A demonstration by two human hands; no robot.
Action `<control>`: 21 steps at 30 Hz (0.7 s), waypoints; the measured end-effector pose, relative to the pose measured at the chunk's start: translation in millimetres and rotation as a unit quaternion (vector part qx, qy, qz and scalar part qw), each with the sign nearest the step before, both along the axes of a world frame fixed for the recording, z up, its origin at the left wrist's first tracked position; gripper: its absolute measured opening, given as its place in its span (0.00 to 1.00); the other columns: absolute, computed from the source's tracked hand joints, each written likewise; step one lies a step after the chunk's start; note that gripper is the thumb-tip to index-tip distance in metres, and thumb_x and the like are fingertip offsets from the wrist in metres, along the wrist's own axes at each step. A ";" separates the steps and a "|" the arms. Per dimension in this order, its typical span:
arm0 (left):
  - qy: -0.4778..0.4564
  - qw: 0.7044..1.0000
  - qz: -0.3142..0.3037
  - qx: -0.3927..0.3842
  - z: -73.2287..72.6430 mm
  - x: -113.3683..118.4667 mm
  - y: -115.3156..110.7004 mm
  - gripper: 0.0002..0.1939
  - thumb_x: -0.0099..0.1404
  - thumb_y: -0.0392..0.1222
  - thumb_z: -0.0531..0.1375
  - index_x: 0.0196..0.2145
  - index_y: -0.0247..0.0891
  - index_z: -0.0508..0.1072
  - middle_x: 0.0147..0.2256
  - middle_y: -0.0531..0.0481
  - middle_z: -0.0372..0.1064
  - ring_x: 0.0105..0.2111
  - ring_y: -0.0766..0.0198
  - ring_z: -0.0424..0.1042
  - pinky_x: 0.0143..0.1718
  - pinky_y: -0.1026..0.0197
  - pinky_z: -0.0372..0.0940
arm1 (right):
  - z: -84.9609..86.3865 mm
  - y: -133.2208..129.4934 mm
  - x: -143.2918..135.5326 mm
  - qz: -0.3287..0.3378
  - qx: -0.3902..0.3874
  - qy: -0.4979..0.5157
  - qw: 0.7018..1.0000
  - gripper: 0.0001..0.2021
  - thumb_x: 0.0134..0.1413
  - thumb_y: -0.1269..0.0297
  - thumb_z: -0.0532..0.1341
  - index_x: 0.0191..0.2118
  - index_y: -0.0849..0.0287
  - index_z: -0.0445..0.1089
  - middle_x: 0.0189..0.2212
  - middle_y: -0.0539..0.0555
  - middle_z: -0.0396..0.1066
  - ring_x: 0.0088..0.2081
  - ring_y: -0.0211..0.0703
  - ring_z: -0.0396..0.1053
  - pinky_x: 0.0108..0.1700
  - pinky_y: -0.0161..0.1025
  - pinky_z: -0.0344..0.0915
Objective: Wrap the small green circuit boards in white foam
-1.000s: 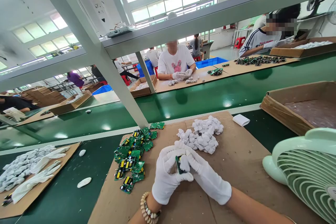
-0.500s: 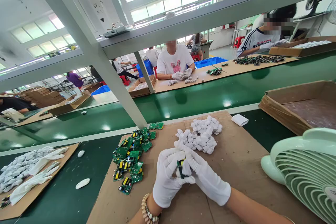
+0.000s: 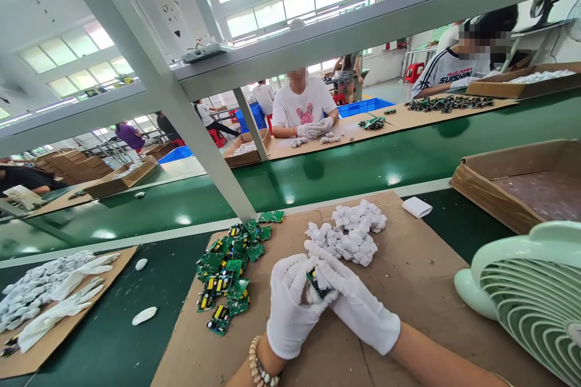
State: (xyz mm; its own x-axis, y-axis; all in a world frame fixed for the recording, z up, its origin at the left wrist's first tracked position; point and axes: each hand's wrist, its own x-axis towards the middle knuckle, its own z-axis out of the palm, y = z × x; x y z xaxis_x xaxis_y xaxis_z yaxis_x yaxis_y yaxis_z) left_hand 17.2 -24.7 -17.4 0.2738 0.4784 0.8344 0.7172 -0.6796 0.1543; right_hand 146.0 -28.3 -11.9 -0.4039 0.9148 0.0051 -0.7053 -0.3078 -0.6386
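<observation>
A green circuit board [image 3: 316,283] with a white piece against it sits between my two gloved hands, above the brown cardboard sheet [image 3: 399,266]. My left hand [image 3: 293,305] is curled round the board from the left and below. From the right, my right hand [image 3: 351,296] presses its fingers on the board and the white piece. Just beyond my hands lies a heap of white pieces [image 3: 349,233]. Left of them is a pile of green boards with yellow parts [image 3: 229,272].
A pale green fan [image 3: 531,290] stands at the right, before a cardboard box [image 3: 494,196]. A grey frame post [image 3: 204,151] rises beyond the boards. White gloves [image 3: 68,308] lie at the left. Across the green belt [image 3: 345,172], people sit working.
The board has tilted and turned slightly between my hands, and my fingers have shifted round it. My left fingers have closed in below it. The view has moved a little.
</observation>
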 end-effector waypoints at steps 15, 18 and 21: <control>0.048 0.998 0.021 0.017 -0.7 3.4 -1.3 0.14 0.60 0.40 0.59 0.43 0.34 0.67 0.37 0.43 0.70 0.41 0.56 0.67 0.43 0.54 0.62 | -6.6 5.8 10.3 -0.078 0.180 -0.241 0.951 0.24 0.54 0.44 0.57 0.51 0.52 0.70 0.52 0.54 0.66 0.57 0.49 0.58 0.64 0.48 0.47; 0.048 0.998 0.024 0.035 -0.1 2.4 -0.4 0.14 0.59 0.40 0.59 0.43 0.34 0.67 0.37 0.43 0.71 0.41 0.56 0.67 0.43 0.55 0.63 | -1.0 5.2 9.6 -0.078 0.196 -0.234 0.949 0.24 0.54 0.43 0.57 0.49 0.52 0.71 0.52 0.54 0.67 0.56 0.49 0.60 0.64 0.47 0.48; 0.062 0.996 0.025 0.057 -0.5 0.1 0.9 0.14 0.58 0.36 0.58 0.43 0.34 0.67 0.36 0.44 0.71 0.40 0.56 0.68 0.42 0.55 0.63 | 1.1 5.5 7.4 -0.050 0.146 -0.192 0.969 0.23 0.53 0.46 0.60 0.50 0.54 0.70 0.52 0.55 0.66 0.55 0.50 0.60 0.62 0.48 0.51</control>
